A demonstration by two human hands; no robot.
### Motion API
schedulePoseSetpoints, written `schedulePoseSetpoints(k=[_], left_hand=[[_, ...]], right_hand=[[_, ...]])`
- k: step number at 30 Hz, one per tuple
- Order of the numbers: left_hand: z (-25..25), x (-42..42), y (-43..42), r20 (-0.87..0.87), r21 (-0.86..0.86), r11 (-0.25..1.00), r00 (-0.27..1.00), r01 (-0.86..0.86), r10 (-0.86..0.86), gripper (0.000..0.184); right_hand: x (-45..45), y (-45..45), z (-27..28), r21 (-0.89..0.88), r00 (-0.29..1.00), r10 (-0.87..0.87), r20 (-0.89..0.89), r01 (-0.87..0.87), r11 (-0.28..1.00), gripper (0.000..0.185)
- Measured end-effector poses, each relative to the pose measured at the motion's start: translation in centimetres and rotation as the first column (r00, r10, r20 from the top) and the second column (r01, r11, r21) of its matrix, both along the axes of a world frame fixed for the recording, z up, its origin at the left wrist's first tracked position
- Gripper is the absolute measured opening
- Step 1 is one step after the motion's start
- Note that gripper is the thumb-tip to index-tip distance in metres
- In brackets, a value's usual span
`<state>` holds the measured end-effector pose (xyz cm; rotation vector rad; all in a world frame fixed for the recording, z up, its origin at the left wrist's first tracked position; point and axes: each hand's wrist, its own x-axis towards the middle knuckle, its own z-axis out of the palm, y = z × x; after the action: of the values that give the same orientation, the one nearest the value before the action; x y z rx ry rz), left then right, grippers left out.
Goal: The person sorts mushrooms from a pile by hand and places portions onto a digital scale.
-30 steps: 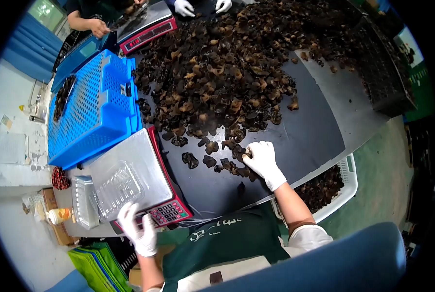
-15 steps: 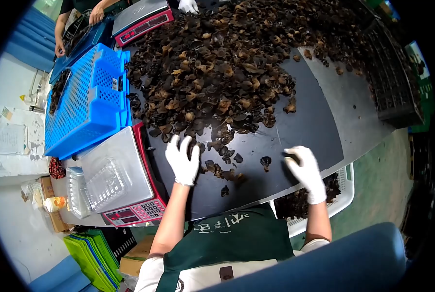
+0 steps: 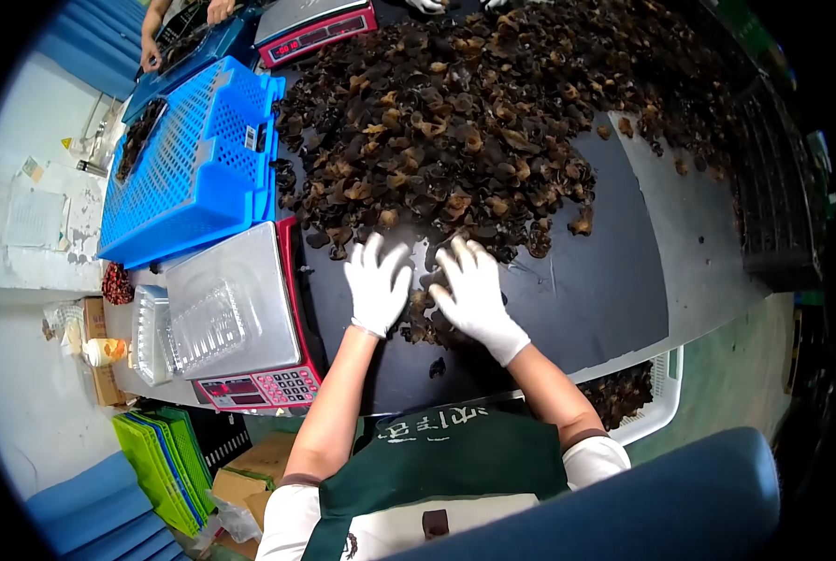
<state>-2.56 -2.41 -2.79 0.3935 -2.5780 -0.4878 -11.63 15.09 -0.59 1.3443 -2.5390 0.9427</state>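
A broad heap of dark brown wood ear mushrooms covers the far side of the dark table mat. My left hand, in a white glove, rests at the heap's near edge with its fingers spread. Close by on the right, my right hand, gloved too, has its fingers stretched toward the heap and its thumb apart. Between the two hands lie a few loose mushroom pieces, partly hidden by the right hand. One small piece sits nearer to me.
On the left, a red-framed scale bears clear plastic trays. Behind it a blue perforated crate stands tilted. Another scale and co-workers' hands are at the back. A white basket of mushrooms is below the table's right edge.
My right hand has swung left from the bare mat to beside my left hand. Both hands now reach the heap's edge, and the loose pieces lie closer to it. The view has shifted slightly.
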Motion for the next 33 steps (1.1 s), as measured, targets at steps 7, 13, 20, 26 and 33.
schedulePoseSetpoints(k=[7, 13, 20, 26, 33], left_hand=[[2.9, 6.6, 3.8, 0.019, 0.207, 0.928, 0.948, 0.308, -0.319, 0.02], [-0.1, 0.1, -2.1, -0.083, 0.077, 0.995, 0.994, -0.068, 0.074, 0.025], [0.4, 1.5, -1.5, 0.181, 0.155, 0.951, 0.939, 0.266, -0.292, 0.012], [2.4, 7.4, 1.4, 0.003, 0.348, 0.894, 0.953, 0.282, -0.302, 0.011], [0.1, 2.6, -1.4, -0.021, 0.232, 0.964, 0.991, 0.132, -0.131, 0.03]], right_hand=[[4.7, 5.3, 1.4, 0.068, 0.942, 0.312, 0.122, -0.322, 0.944, 0.049], [-0.6, 0.0, 1.4, -0.129, 0.958, 0.101, 0.269, -0.068, 0.989, 0.019], [2.0, -2.1, -0.5, -0.004, 0.959, 0.281, 0.041, -0.281, 0.96, 0.02], [5.7, 3.2, 3.7, -0.1, 0.907, 0.403, 0.122, -0.393, 0.914, 0.024], [2.0, 6.5, -0.4, 0.008, 0.982, -0.167, 0.085, 0.167, 0.986, 0.038]])
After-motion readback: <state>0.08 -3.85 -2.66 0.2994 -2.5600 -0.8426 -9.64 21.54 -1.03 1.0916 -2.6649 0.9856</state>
